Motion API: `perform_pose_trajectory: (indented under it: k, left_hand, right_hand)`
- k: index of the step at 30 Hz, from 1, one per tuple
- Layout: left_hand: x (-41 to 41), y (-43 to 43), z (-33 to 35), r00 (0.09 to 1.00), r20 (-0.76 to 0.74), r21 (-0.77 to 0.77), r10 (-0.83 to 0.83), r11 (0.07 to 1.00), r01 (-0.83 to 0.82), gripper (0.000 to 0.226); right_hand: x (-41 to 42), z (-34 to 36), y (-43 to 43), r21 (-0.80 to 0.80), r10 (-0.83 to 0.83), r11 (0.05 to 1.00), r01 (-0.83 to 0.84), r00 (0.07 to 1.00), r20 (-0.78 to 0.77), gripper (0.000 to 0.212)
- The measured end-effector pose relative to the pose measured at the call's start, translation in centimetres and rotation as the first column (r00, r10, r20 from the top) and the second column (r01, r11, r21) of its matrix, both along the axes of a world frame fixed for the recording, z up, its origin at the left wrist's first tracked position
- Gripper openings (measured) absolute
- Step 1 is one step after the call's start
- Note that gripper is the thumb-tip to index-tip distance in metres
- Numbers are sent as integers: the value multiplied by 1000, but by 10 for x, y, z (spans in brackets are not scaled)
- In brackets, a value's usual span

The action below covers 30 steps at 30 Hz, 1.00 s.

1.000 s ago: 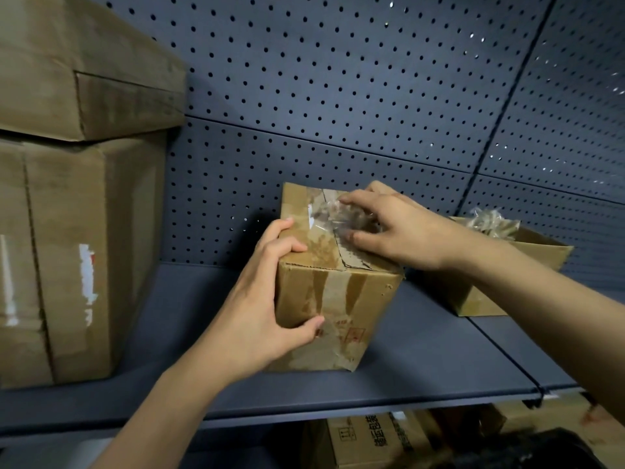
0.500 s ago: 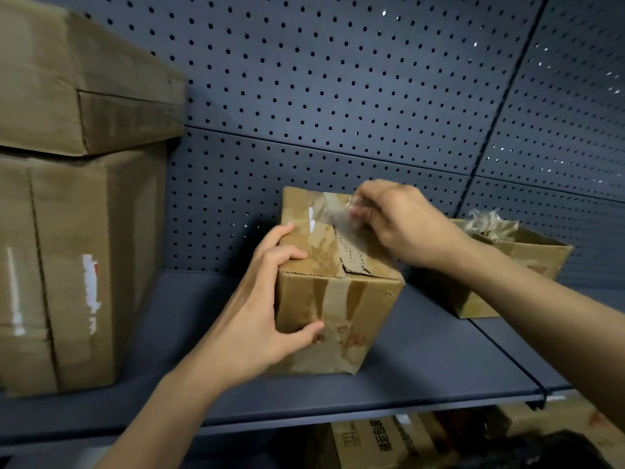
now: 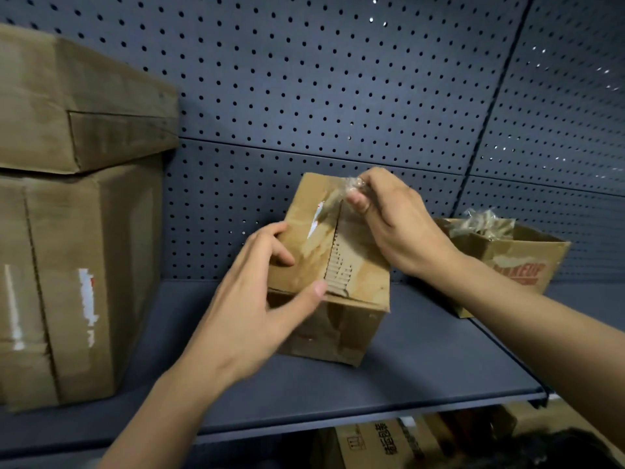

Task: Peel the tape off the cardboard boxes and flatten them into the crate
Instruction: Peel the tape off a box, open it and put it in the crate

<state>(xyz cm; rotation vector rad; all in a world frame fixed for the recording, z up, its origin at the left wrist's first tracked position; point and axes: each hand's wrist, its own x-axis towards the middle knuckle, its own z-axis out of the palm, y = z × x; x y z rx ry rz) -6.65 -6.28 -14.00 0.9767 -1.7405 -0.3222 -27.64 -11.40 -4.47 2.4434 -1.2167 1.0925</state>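
My left hand [image 3: 250, 316] grips the near left corner of the small cardboard box [image 3: 355, 262], thumb along the front edge, fingers curled onto the top. The box sits mid-shelf [image 3: 422, 377]. Farther back, my right hand [image 3: 395, 225] pinches crumpled clear tape [image 3: 353, 185] at the top seam's far end. Behind it to the right stands 1 open box [image 3: 517, 262], against the pegboard [image 3: 338, 79].

Back wall: we face a dark blue-grey perforated metal panel [image 3: 338, 79], split by seams.
Shelf: we see a flat dark grey metal shelf board [image 3: 422, 367] below it.
Light: dim; bright glints [image 3: 372, 20] in upper-right holes.
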Motion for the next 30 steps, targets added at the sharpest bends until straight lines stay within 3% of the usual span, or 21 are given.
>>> perform_pose_trajectory:
  k: [2, 5, 9, 14, 19, 30]
  left_hand:
    - [-10, 2, 12, 991, 6, 42, 131, 990, -131, 56]
    - [-25, 10, 25, 948, 130, 120, 290, 945, -305, 66]
    - [-39, 14, 28, 915, 211, 197, 343, 902, -383, 83]
    - [-59, 8, 16, 884, 278, 211, 376, 874, -438, 134]
    - [-62, 0, -1, 874, 262, 189, 408, 867, -461, 150]
    - [-54, -5, -38, 884, 183, 152, 431, 875, -459, 161]
  right_hand:
    - [3, -2, 4, -24, 8, 1000, -7, 1000, 22, 24]
    - [9, -7, 11, -112, -36, 993, 36, 999, 7, 31]
    - [13, -10, 15, -262, -98, 959, 112, 993, 68, 30]
    - [17, -16, 20, -121, -64, 989, 83, 986, 152, 37]
    - [12, -24, 25, -88, -38, 995, 51, 989, 140, 40]
    - [-7, -19, 13, 13, 173, 985, -174, 962, -210, 28]
